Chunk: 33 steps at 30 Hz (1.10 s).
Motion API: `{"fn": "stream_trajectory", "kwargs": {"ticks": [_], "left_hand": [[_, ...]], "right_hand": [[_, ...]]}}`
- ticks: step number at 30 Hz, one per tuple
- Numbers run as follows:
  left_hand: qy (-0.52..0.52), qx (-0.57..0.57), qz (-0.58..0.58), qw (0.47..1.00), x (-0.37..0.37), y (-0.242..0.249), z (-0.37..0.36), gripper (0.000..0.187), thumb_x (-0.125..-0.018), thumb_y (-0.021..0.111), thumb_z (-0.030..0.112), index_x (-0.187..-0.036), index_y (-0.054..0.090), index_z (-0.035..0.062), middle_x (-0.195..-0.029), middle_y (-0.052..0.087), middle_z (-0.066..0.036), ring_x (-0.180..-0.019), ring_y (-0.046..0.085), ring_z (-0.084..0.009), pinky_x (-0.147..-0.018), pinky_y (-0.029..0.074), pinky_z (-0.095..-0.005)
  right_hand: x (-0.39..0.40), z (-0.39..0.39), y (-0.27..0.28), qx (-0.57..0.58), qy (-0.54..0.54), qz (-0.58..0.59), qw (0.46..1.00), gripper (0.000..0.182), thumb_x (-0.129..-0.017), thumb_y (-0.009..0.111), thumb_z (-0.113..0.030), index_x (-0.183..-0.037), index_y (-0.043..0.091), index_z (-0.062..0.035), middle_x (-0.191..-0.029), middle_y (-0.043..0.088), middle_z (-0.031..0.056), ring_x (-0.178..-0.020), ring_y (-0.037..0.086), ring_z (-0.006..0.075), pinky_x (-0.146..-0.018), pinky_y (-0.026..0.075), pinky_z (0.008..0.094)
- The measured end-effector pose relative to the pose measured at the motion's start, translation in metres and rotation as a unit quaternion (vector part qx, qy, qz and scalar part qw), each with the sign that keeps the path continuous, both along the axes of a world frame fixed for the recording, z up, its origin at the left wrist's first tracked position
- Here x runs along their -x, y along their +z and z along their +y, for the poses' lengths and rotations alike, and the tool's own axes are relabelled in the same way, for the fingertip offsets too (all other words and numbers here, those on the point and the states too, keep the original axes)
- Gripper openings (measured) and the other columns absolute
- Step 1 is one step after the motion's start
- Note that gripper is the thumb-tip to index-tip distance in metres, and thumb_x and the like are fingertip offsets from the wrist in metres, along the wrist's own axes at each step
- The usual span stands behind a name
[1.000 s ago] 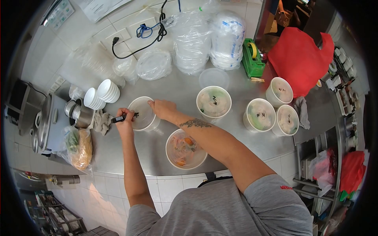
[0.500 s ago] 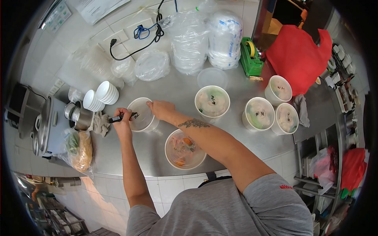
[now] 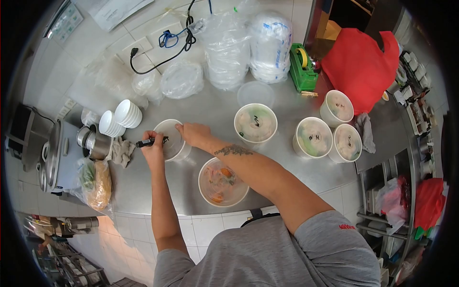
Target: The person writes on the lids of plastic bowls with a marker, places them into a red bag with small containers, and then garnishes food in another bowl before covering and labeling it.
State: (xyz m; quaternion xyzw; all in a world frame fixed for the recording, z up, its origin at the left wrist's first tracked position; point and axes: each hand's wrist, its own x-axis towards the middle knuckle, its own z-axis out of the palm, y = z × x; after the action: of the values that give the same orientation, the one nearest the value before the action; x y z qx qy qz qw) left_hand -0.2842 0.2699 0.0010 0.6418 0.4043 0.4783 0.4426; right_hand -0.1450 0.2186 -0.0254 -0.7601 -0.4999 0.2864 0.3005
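My left hand (image 3: 153, 150) is closed round a black marker (image 3: 145, 142), its tip end at the clear lid of a white takeaway bowl (image 3: 178, 147). Dark writing shows on that lid beside the fingers. From the other side, my right hand (image 3: 195, 133) grips the bowl's rim, with the thumb and fingers at the lid's edge. Nearer my body, under the right forearm, stands a lidded bowl with orange pieces (image 3: 223, 191). Another lidded bowl (image 3: 256, 123), marked in black, stands to the right of my right hand.
Three lidded bowls (image 3: 313, 137) stand at the right, with black letters. Behind are a clear lid (image 3: 256, 94), wrapped container stacks (image 3: 226, 52), a green tape dispenser (image 3: 302, 69) and a red bag (image 3: 358, 67). White cups (image 3: 128, 114), metal pots (image 3: 99, 144) and a cloth (image 3: 122, 152) lie left.
The marker has tilted flatter as my left hand shifted slightly over the lid. My right hand stays on the bowl's rim. The whole view has moved a little.
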Motion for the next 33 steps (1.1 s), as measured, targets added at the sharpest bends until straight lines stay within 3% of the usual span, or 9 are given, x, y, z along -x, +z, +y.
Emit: {"fn": "stream_trajectory", "kwargs": {"ticks": [33], "left_hand": [[-0.078, 0.019, 0.045, 0.996, 0.0031, 0.0014, 0.0040, 0.011, -0.076, 0.064, 0.006, -0.074, 0.053, 0.0037, -0.067, 0.050, 0.001, -0.060, 0.046, -0.0081, -0.058, 0.037, -0.0223]], "right_hand": [[0.0005, -0.0013, 0.0031, 0.011, -0.004, -0.015, 1.000, 0.057, -0.097, 0.026, -0.045, -0.092, 0.067, -0.0063, -0.087, 0.068, 0.0156, -0.085, 0.065, 0.0328, -0.075, 0.049, 0.0441]]}}
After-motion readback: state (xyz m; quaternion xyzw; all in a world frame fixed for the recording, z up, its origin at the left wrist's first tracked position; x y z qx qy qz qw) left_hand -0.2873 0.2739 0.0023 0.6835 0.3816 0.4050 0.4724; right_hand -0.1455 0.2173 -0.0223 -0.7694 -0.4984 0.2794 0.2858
